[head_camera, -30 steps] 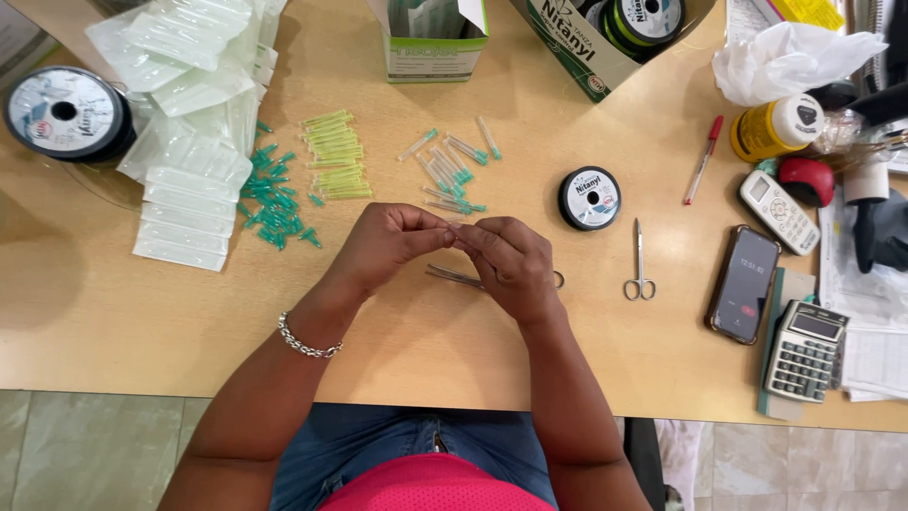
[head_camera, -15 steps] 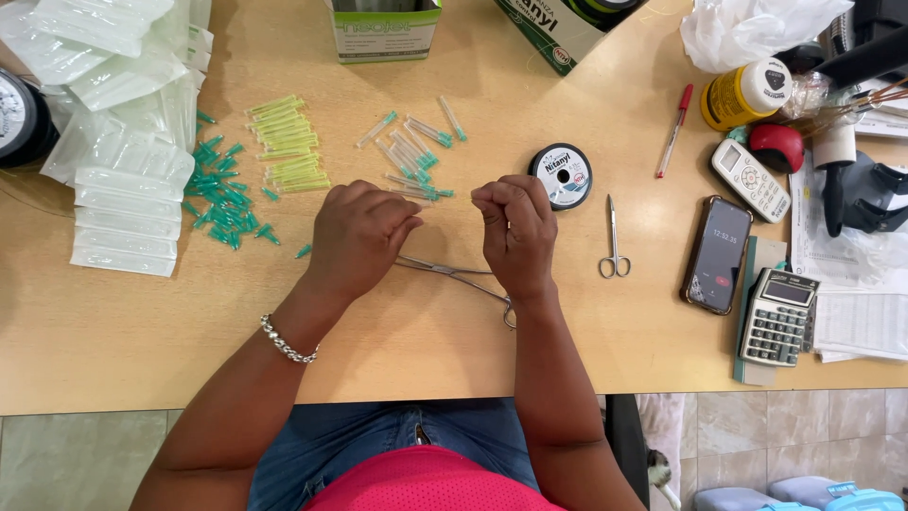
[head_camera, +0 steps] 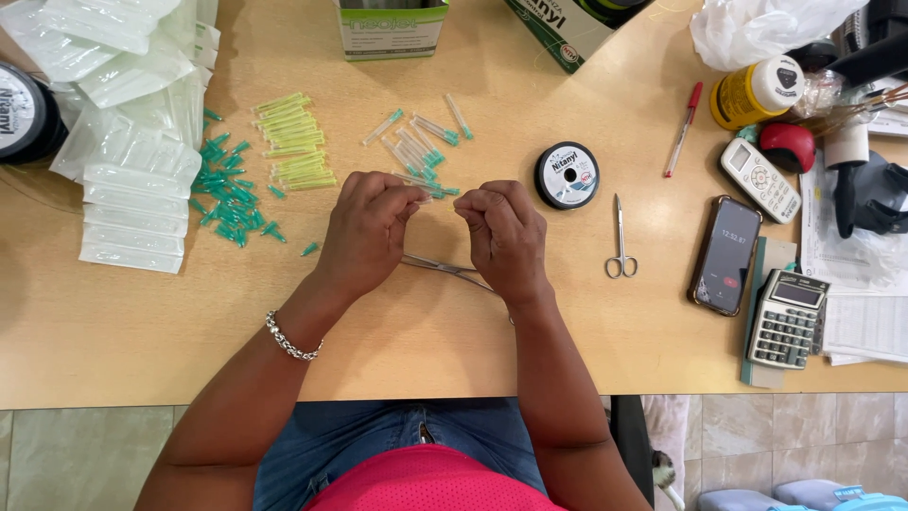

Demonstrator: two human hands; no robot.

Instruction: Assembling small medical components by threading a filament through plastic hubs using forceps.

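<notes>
As seen from the head camera, both hands raised slightly over the light wooden tabletop (head_camera: 416,350), close together but apart. Left hand (head_camera: 367,230) curled nearly shut, thumb and forefinger pinched at its inner edge, seemingly on something fine; too small to tell what. Right hand (head_camera: 504,237) likewise curled, fingertips pinched toward the left; contents not discernible. Pinch grips facing each other, judged suited to fine work on a thin thread or needle-like part.

Directly beneath and between the hands: slim metal forceps (head_camera: 445,270) flat on the table, within easy reach. Just beyond the fingertips: loose clear plastic tubes with teal caps (head_camera: 421,147). Further left of the left hand: row of pale yellow-green tubes (head_camera: 293,142), scatter of small teal caps (head_camera: 230,194), stack of clear plastic blister packs (head_camera: 132,203). Just right of the right hand: round black spool of thread (head_camera: 567,175), then small steel scissors (head_camera: 619,237). Well to the right: black smartphone (head_camera: 726,255), grey desk calculator (head_camera: 787,320), red pen (head_camera: 683,128). Supplies grouped by kind around the hands, presumably for quick pick-up.
</notes>
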